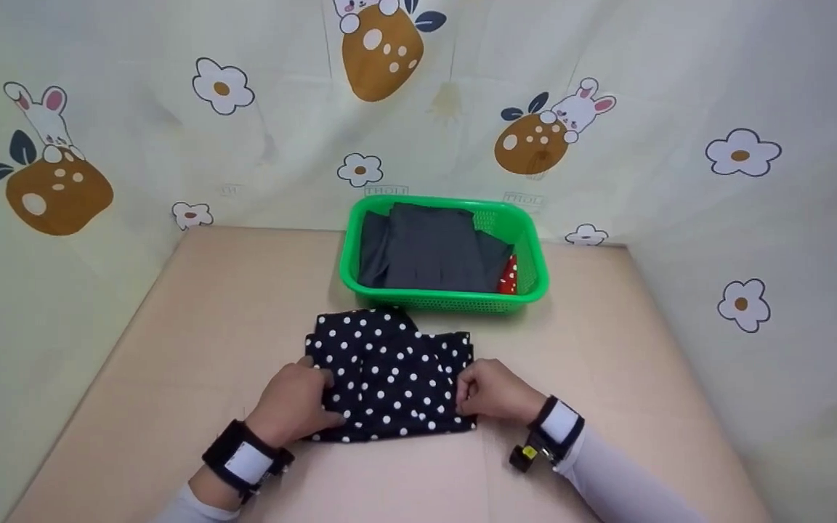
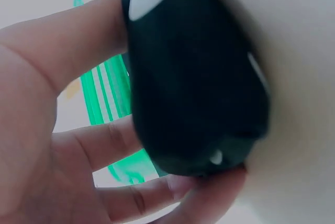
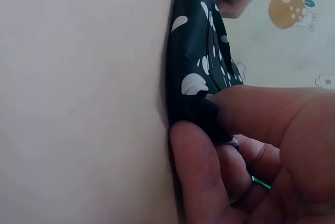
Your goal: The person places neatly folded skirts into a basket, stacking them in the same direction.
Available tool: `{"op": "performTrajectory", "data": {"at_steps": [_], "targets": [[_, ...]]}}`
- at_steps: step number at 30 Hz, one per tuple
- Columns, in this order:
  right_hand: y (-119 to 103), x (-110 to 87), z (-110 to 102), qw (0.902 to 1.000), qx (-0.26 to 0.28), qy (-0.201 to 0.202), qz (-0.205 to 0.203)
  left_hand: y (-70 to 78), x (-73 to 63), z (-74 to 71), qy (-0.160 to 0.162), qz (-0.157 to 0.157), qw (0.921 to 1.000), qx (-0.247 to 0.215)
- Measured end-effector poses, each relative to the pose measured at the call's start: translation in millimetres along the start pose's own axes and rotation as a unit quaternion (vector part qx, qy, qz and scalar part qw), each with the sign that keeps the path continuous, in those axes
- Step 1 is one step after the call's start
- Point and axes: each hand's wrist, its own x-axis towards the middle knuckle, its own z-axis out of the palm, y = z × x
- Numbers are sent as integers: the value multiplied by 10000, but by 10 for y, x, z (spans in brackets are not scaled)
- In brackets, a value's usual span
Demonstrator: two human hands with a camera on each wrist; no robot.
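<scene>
A folded black garment with white polka dots lies on the table in front of me, its upper edge uneven. My left hand grips its left side, thumb over the cloth; in the left wrist view the fingers curl under the thick folded end. At the opposite side my right hand pinches the edge. The right wrist view has the thumb on top of the dotted cloth and the fingers bent beneath it. Which garment it is, I cannot tell.
Just beyond the garment stands a green plastic basket, holding folded dark grey cloth and a red piece with white dots. A light fabric wall printed with rabbits and flowers encloses the tan tabletop at the back and sides.
</scene>
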Motion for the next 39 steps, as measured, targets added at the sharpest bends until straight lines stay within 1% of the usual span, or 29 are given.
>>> {"op": "performTrajectory", "data": {"at_steps": [3, 7, 12, 17, 19, 22, 24, 26, 30, 33, 34, 37, 39], "targets": [[95, -133, -67, 9999, -12, 13, 109, 140, 75, 46, -58, 166, 9998, 10], [231, -287, -181, 9996, 11, 56, 288, 324, 232, 119, -145, 406, 9991, 36], [383, -410, -325, 9973, 324, -20, 664, 530, 408, 209, -285, 575, 9978, 185], [506, -518, -451, 9937, 467, -53, 1020, 698, 480, 277, -283, 811, 9957, 358], [532, -555, -485, 9936, 483, -62, 1015, 738, 482, 294, -238, 923, 9946, 410], [535, -585, -508, 9936, 563, -80, 971, 762, 470, 301, -190, 987, 9941, 401], [525, -589, -507, 9940, 608, -88, 903, 758, 463, 297, -184, 967, 9945, 364], [526, -603, -509, 9936, 638, -82, 933, 766, 455, 298, -203, 941, 9948, 334], [543, -614, -515, 9958, 436, -87, 806, 762, 443, 255, -250, 977, 9939, 452], [553, -622, -535, 9972, 288, -48, 686, 732, 424, 203, -277, 1030, 9930, 509], [558, -630, -546, 9972, 315, -17, 682, 715, 411, 191, -263, 1030, 9931, 486], [574, -668, -582, 9939, 690, 128, 849, 640, 348, 188, -124, 907, 9956, 181], [582, -696, -607, 9875, 1103, 350, 1068, 577, 288, 198, 68, 701, 9973, -204]]}}
